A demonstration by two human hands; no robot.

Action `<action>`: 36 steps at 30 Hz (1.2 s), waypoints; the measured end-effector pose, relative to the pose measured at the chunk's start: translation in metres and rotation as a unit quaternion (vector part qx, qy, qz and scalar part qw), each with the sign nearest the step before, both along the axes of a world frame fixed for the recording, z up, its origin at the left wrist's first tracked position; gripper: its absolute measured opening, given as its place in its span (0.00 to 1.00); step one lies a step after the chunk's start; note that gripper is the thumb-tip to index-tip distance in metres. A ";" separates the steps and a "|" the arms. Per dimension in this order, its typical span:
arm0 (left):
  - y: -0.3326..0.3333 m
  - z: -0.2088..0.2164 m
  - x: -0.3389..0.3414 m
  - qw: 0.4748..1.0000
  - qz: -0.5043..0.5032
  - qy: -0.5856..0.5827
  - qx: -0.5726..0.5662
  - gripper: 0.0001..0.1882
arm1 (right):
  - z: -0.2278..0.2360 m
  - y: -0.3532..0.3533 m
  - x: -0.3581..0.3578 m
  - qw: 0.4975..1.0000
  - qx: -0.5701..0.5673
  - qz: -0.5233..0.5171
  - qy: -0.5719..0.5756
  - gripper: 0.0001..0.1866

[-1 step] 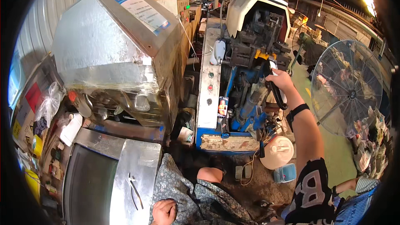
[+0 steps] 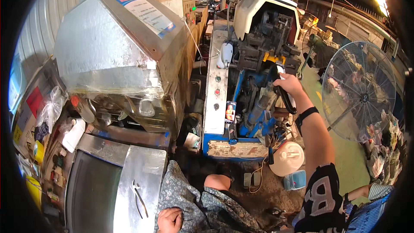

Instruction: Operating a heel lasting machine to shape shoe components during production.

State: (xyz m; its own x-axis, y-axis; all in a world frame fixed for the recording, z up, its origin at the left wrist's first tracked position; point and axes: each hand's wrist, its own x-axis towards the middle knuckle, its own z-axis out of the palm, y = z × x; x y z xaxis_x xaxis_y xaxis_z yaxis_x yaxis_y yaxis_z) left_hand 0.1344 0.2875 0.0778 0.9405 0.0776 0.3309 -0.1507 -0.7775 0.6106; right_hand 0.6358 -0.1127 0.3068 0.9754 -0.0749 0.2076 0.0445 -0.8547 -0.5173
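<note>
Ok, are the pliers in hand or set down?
Set down: the pliers lie on the metal surface, apart from the left hand on the patterned cloth and the right hand at the machine.

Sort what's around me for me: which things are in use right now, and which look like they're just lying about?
Seemingly in use:
- black, elongated piece with a white part, in your right hand
- blue-framed, dark metal machine before it

Probably just lying about:
- silver metal pliers
- round cream plastic container
- squarish blue plastic tub
</note>
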 end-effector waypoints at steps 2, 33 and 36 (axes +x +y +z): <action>0.000 0.000 -0.003 1.000 0.005 0.004 0.016 0.07 | 0.008 0.009 -0.002 1.000 -0.008 -0.001 0.025 0.44; -0.016 -0.021 0.012 0.998 0.032 -0.035 0.044 0.08 | -0.024 0.014 0.039 0.996 -0.070 -0.009 -0.062 0.31; -0.019 -0.020 0.014 0.999 0.025 -0.018 0.038 0.08 | -0.020 0.012 0.054 0.996 -0.070 -0.020 -0.052 0.31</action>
State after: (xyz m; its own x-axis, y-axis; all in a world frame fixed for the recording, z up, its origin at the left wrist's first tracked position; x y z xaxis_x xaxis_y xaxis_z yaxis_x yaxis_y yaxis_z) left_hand 0.1485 0.2686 0.0577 0.9230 0.0983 0.3720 -0.1312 -0.8285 0.5444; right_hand 0.6903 -0.1005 0.2872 0.9448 -0.0773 0.3183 0.0552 -0.9202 -0.3875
